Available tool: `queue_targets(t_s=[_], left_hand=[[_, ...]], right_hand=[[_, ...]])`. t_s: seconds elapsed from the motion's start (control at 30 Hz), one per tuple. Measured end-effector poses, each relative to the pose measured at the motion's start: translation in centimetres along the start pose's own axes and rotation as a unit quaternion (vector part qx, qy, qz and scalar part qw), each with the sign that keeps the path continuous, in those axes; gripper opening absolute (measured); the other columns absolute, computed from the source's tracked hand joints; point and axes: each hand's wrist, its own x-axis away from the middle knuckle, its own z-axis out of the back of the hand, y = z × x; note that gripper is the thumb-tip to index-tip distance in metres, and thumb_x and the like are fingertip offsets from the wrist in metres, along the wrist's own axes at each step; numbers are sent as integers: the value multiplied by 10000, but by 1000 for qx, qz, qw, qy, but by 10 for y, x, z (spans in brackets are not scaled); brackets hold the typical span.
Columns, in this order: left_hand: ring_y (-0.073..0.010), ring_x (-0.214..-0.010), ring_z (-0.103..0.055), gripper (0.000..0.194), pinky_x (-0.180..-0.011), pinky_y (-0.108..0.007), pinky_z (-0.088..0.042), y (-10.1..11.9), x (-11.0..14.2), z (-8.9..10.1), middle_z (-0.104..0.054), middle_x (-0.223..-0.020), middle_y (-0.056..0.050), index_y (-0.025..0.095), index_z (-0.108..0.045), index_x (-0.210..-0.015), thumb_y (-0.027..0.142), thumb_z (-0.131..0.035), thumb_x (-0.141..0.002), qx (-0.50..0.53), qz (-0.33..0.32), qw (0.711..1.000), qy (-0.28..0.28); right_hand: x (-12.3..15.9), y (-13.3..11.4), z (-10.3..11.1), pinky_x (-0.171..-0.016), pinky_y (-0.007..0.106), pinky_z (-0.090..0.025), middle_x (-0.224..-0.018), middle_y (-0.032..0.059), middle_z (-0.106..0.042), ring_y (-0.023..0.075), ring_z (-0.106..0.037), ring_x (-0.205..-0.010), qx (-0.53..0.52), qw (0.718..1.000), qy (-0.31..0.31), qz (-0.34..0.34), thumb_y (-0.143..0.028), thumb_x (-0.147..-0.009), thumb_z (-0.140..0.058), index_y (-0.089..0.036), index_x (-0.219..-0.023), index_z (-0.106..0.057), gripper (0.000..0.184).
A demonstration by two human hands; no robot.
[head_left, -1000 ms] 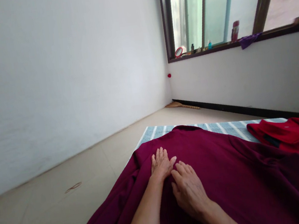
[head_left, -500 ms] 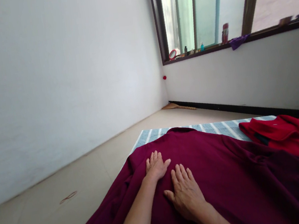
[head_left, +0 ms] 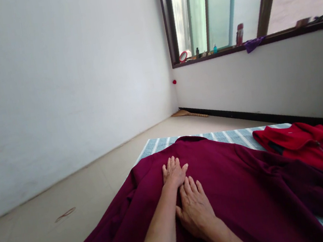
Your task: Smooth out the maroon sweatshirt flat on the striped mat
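Observation:
A dark maroon garment (head_left: 240, 190) lies spread flat over a blue and white striped mat (head_left: 230, 137) on the floor. My left hand (head_left: 174, 171) rests flat on the garment's upper part, fingers together and stretched out, holding nothing. My right hand (head_left: 194, 207) lies flat on the cloth just behind and to the right of the left hand, its fingertips close to the left wrist. One maroon sleeve runs off the mat toward the lower left.
A bright red zip jacket (head_left: 306, 144) lies on the mat at the right. White walls stand to the left and ahead. A window sill (head_left: 229, 47) holds small bottles, a mirror and a purple cloth. A broom (head_left: 189, 113) lies by the far corner.
My left hand slid slightly right and forward on the garment, and my right hand drew closer in beside the left wrist. The view shifted a little to the right.

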Motion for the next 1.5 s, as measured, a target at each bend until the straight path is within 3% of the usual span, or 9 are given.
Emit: queue_targets(t_s=[0.1,0.17,0.3,0.4,0.53,0.8,1.03,1.3,1.5], left_hand=[[-228,-1436,-98,714,-1141,-478,-118,-1,-2,0,-181,-1552,-89,130,-267,-1457,556,-157,-895,-4,1,1000,0],[-233,-1435,-107,712,-1138,-485,-124,-1,-3,0,-190,-1549,-92,134,-277,-1454,558,-167,-893,-4,3,1000,4],[-238,-1433,-122,709,-1134,-490,-127,0,-3,1,-197,-1545,-106,128,-281,-1451,554,-191,-892,1,2,1000,2],[-239,-1432,-125,692,-1132,-488,-135,0,-1,3,-197,-1546,-105,137,-289,-1448,546,-187,-899,2,0,1000,-1],[-242,-1431,-129,673,-1131,-486,-140,-1,1,4,-218,-1542,-102,154,-315,-1436,548,-185,-906,4,-6,1000,8],[-232,-1425,-159,637,-1133,-453,-160,1,3,11,-233,-1537,-121,129,-328,-1423,506,-239,-918,4,7,998,68],[-280,-1430,-116,754,-1136,-482,-142,-7,2,7,-186,-1540,-166,63,-284,-1441,570,-216,-888,2,80,997,11],[-291,-1426,-130,728,-1129,-471,-171,-11,4,10,-195,-1538,-171,71,-334,-1420,555,-235,-885,-3,111,992,57],[-308,-1422,-142,758,-1130,-482,-158,-13,5,12,-211,-1528,-193,39,-321,-1421,563,-250,-878,0,135,990,40]], right_hand=[[-1,0,3,-1129,487,-96,-1490,222,-259,339,-156,-1401,-23,1000,11,1,-402,-873,-379,-11,-1424,-327,678],[-4,0,8,-1122,475,-145,-1461,201,-343,333,-237,-1378,-42,999,23,-3,-355,-834,-422,-40,-1371,-433,623],[-9,5,18,-1088,399,-245,-1293,125,-558,253,-448,-1248,-59,994,79,-56,-164,-782,-384,-160,-1099,-650,413],[-11,11,17,-1112,439,-163,-1414,163,-431,297,-303,-1351,-17,989,116,-92,-226,-828,-396,-111,-1266,-556,481],[-11,19,7,-1110,501,-98,-1485,225,-273,359,-151,-1397,23,992,59,-109,-411,-892,-367,-6,-1402,-374,651],[-10,20,2,-1111,498,-85,-1489,239,-243,357,-137,-1400,30,993,47,-106,-427,-914,-317,-11,-1412,-351,650],[-10,19,3,-1108,501,-100,-1485,242,-254,365,-149,-1395,31,993,51,-106,-424,-905,-335,-13,-1410,-357,652],[-9,19,4,-1105,506,-100,-1483,245,-258,368,-151,-1394,33,993,49,-105,-424,-907,-329,-11,-1406,-365,649],[-9,19,4,-1104,501,-110,-1482,237,-269,364,-159,-1393,35,992,48,-108,-425,-904,-332,-16,-1405,-372,648]])
